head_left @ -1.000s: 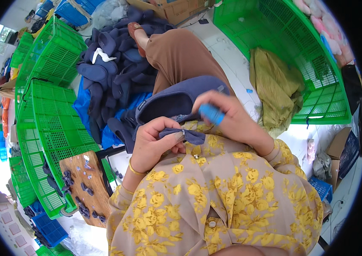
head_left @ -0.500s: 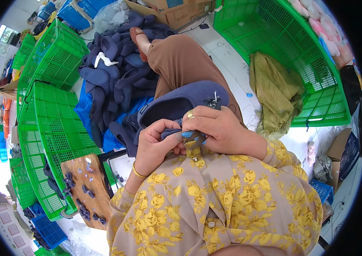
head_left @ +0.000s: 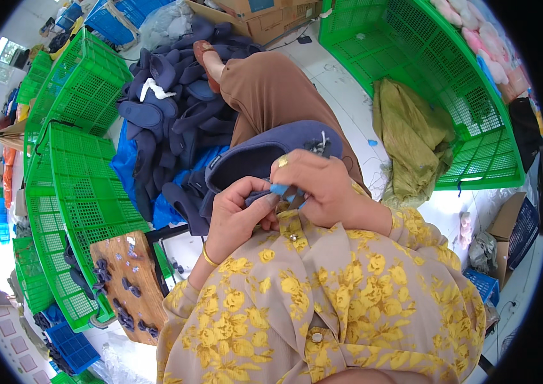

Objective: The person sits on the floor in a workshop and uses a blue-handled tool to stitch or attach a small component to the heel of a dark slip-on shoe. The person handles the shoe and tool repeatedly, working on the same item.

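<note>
A navy slipper (head_left: 284,144) rests on my lap, its opening toward my left, with a dark tuft (head_left: 318,147) and white threads on top. Just below it, my left hand (head_left: 236,216) is closed, thumb and index finger pinching a piece of navy fabric (head_left: 257,196). Whether that fabric belongs to another slipper is hidden. My right hand (head_left: 319,189) is curled close beside it, blurred at the fingers. Something small and bright blue (head_left: 278,189) shows at its fingertips, with a dark bit beneath; I cannot make out what it is. More navy slippers (head_left: 185,203) lie against my left side.
A heap of navy slippers (head_left: 178,115) lies on blue sheeting ahead-left. Green crates (head_left: 92,211) line the left; another large green crate (head_left: 406,57) stands right, beside olive cloth (head_left: 409,134). Small dark knotted pieces (head_left: 124,310) lie on a wooden board (head_left: 114,256).
My right hand has lifted slightly and turned, its fingers shifting up and away from the fabric. My left hand stays in nearly the same place, still pinching.
</note>
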Available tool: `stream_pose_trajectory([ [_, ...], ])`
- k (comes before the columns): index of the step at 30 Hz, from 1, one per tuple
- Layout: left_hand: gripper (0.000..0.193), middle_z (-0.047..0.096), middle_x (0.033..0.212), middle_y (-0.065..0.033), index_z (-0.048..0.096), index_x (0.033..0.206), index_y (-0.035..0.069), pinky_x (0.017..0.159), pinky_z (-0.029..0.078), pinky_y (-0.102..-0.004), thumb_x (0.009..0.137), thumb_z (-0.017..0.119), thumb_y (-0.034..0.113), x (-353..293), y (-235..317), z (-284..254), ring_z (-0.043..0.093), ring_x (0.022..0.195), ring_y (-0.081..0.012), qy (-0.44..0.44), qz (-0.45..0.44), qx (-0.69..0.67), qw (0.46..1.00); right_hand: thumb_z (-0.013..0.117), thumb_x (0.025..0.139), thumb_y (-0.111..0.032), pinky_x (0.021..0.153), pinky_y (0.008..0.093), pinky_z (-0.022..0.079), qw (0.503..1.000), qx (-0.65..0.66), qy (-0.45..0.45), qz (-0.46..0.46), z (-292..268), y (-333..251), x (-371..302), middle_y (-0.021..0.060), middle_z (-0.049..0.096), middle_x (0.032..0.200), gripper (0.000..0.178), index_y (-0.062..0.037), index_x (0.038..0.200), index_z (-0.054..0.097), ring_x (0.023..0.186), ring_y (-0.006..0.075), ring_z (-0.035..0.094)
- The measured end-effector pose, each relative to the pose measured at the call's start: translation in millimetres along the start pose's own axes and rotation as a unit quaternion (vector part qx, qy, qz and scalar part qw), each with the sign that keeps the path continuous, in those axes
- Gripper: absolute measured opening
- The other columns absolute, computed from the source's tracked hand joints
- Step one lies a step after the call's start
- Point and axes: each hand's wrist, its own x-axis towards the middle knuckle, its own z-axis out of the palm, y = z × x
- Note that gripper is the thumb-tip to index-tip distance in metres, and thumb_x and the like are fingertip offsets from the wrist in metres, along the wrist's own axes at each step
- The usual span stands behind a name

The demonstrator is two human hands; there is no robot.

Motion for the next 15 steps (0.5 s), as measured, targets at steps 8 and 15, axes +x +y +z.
stream_pose_trajectory([
  [8, 0.009, 0.064, 0.071, -0.0018, 0.064, 0.094, 0.000, 0.056, 0.050, -0.0181, 0.090, 0.065, 0.009, 7, -18, 0, 0.059, 0.059, -0.0042, 0.014, -0.013, 0.087, 0.996, 0.059, 0.081, -0.001, 0.059, 0.0281, 0.047, 0.986, 0.014, 0.118, -0.120, -12, -11, 13, 0.0075, 0.063, 0.087, 0.019, -0.0074, 0.099, 0.058, 0.072, 0.0176, 0.059],
  [15, 0.012, 0.066, 0.073, -0.0034, 0.068, 0.100, 0.000, 0.057, 0.051, -0.0191, 0.090, 0.064, 0.005, -3, 4, -16, 0.060, 0.060, -0.0053, 0.033, 0.026, 0.134, 0.990, 0.053, 0.100, -0.027, 0.040, 0.0206, 0.025, 0.815, 0.522, 0.153, 0.202, -93, -8, 32, -0.0025, 0.046, 0.061, 0.021, -0.0096, 0.110, 0.052, 0.044, 0.0045, 0.034],
])
